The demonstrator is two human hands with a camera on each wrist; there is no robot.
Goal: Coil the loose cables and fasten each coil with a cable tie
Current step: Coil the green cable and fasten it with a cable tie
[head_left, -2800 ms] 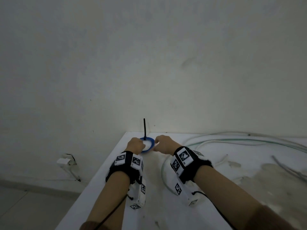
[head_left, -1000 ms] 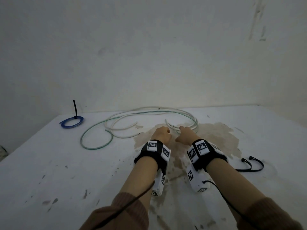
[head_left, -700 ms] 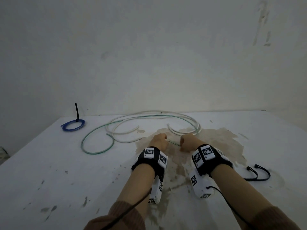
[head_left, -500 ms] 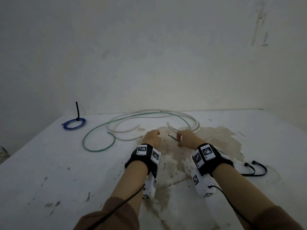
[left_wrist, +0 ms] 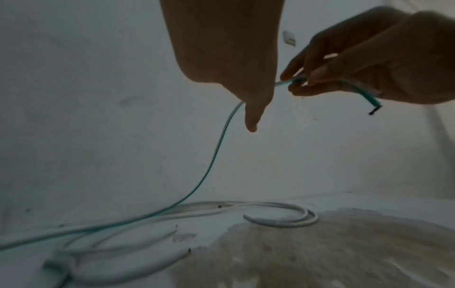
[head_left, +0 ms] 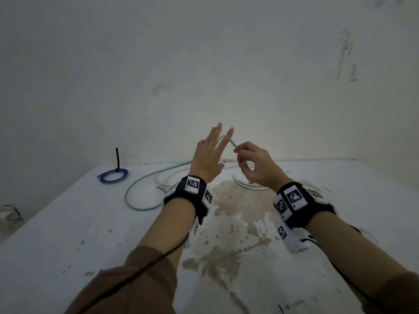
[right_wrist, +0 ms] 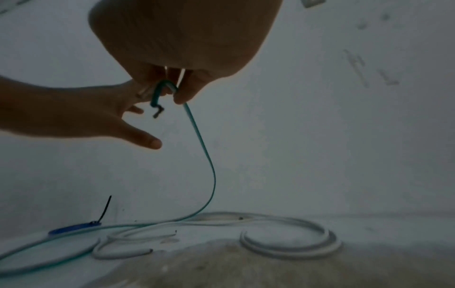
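Both hands have risen off the table (head_left: 68, 223) since half a second ago, carrying the end of the green cable (left_wrist: 216, 154) into the air. Nearest, the right hand (head_left: 256, 166) has its grip pinched together on the cable just short of its bent tip, thumb and forefinger clamped on it. Beside it the left hand (head_left: 209, 156) is spread, fingers straight and apart, with the cable running across behind them; its grip holds nothing. From there the green cable drops to the table and sweeps left in a wide loose loop. White cables (right_wrist: 290, 245) lie slack beyond the stain, not yet coiled. Farthest left sits the blue coil (head_left: 112, 175), already fastened, its black cable tie (head_left: 117, 158) standing upright. Coiling of the green cable seems just begun; next likely calls for winding turns around the open left hand.
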